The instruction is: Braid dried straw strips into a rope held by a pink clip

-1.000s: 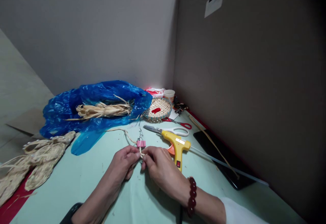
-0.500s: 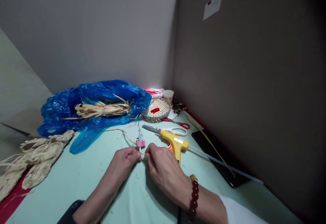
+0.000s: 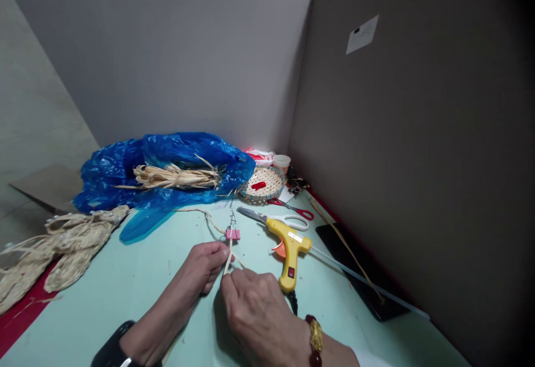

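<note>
A pink binder clip [image 3: 233, 234] grips a braided straw cord [image 3: 213, 223] that trails off to the left. Pale straw strands [image 3: 230, 257] come down from the clip toward me. My left hand [image 3: 209, 261] is closed, pinching a strand between thumb and forefinger just below the clip. Lower and to the right, my right hand [image 3: 257, 306] has its fingers curled over the strand ends; its fingertips are partly hidden. Beside it on the right lies a yellow glue gun [image 3: 292, 244] with a clear glue stick [image 3: 368, 280] in its back.
White-handled scissors [image 3: 288, 221] and red-handled scissors [image 3: 296, 208] lie beyond the glue gun. A blue plastic bag [image 3: 112, 172] holds a straw bundle [image 3: 179, 177]. Woven straw pieces [image 3: 79, 250] lie left. A round basket [image 3: 267, 180] and a black tablet-like slab [image 3: 376, 306] sit along the right wall.
My right hand has moved down toward me, drawing the strands out below the clip. My left hand stays pinched close to the clip. The view has shifted slightly.
</note>
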Demonstrator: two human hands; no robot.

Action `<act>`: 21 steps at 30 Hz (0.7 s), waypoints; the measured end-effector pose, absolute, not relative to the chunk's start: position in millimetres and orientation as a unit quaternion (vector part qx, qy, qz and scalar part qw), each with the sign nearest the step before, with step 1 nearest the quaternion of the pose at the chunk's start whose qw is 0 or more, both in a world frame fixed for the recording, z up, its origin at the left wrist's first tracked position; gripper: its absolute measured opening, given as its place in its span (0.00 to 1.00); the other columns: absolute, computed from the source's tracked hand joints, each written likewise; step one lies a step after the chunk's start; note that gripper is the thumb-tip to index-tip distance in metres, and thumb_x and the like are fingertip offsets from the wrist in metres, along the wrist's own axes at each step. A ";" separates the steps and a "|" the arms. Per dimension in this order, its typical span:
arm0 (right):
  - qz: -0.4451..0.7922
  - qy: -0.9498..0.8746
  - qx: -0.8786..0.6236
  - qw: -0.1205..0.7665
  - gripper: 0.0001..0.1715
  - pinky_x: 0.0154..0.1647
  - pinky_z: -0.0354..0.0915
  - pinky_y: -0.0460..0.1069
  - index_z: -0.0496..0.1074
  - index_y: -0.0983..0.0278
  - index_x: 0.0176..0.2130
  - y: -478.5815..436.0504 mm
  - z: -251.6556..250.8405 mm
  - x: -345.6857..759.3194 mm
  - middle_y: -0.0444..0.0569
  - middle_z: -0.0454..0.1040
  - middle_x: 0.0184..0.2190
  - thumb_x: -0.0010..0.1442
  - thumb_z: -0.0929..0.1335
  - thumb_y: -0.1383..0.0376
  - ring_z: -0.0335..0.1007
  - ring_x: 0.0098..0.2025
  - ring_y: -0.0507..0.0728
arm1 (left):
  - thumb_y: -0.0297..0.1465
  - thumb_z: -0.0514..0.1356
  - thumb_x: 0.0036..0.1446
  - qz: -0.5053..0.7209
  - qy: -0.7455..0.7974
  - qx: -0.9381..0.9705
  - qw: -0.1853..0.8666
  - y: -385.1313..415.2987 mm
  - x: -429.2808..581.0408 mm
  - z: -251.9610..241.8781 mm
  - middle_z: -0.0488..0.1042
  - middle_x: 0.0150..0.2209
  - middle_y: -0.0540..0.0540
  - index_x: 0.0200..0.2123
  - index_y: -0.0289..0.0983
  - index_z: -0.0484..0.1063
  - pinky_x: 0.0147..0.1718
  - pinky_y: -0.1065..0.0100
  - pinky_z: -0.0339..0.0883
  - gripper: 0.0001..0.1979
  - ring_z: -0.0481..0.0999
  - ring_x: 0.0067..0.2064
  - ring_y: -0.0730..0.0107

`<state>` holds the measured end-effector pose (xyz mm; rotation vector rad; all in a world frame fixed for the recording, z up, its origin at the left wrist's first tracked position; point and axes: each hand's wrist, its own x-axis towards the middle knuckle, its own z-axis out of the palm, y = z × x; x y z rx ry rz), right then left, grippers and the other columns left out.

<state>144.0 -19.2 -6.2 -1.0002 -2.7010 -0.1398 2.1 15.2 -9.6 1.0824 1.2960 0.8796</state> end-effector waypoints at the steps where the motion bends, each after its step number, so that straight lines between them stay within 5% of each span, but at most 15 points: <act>1: -0.050 -0.933 -0.329 0.138 0.07 0.22 0.51 0.50 0.68 0.67 0.33 -18.6 -7.7 144.0 0.51 0.72 0.28 0.54 0.65 0.77 0.68 0.29 0.59 | 0.43 0.59 0.50 0.377 0.550 0.461 0.585 14.8 0.5 -10.0 0.46 0.14 0.63 0.22 0.38 0.62 0.16 0.72 0.34 0.15 0.39 0.17 0.81; 4: -0.002 -0.911 -0.355 0.211 0.03 0.30 0.58 0.51 0.69 0.66 0.33 -11.6 -4.1 147.5 0.50 0.73 0.29 0.58 0.65 0.71 0.67 0.32 0.59 | 0.42 0.59 0.50 0.379 0.545 0.465 0.586 14.1 -2.8 -11.3 0.48 0.12 0.63 0.24 0.38 0.64 0.15 0.73 0.33 0.14 0.39 0.16 0.82; 8: 0.153 -0.808 -0.470 0.321 0.11 0.43 0.60 0.52 0.71 0.65 0.41 6.0 9.5 155.9 0.52 0.74 0.38 0.64 0.62 0.63 0.67 0.42 0.59 | 0.40 0.59 0.51 0.377 0.543 0.482 0.575 15.4 -2.8 -11.1 0.51 0.11 0.62 0.24 0.37 0.65 0.14 0.74 0.34 0.13 0.41 0.15 0.82; 11: 0.321 -0.765 -0.476 0.293 0.12 0.38 0.60 0.49 0.71 0.65 0.42 18.5 9.6 159.1 0.50 0.75 0.33 0.65 0.60 0.65 0.69 0.38 0.57 | 0.42 0.59 0.50 0.369 0.542 0.497 0.569 16.1 -0.8 -9.7 0.51 0.11 0.62 0.24 0.37 0.65 0.14 0.74 0.34 0.14 0.41 0.14 0.82; 15: 0.428 -0.751 -0.437 0.249 0.15 0.26 0.56 0.45 0.70 0.65 0.30 27.8 0.9 155.3 0.43 0.70 0.20 0.64 0.59 0.66 0.64 0.21 0.50 | 0.43 0.57 0.50 0.353 0.550 0.524 0.547 15.3 0.7 -8.3 0.52 0.12 0.61 0.23 0.37 0.65 0.14 0.73 0.36 0.15 0.42 0.15 0.81; 21: 0.387 -0.726 -0.486 0.297 0.12 0.28 0.52 0.44 0.71 0.66 0.26 31.1 -1.4 147.7 0.45 0.70 0.23 0.58 0.63 0.69 0.62 0.29 0.51 | 0.40 0.56 0.48 0.331 0.586 0.585 0.452 14.5 -2.8 -8.1 0.56 0.18 0.57 0.24 0.37 0.64 0.21 0.72 0.47 0.12 0.54 0.21 0.75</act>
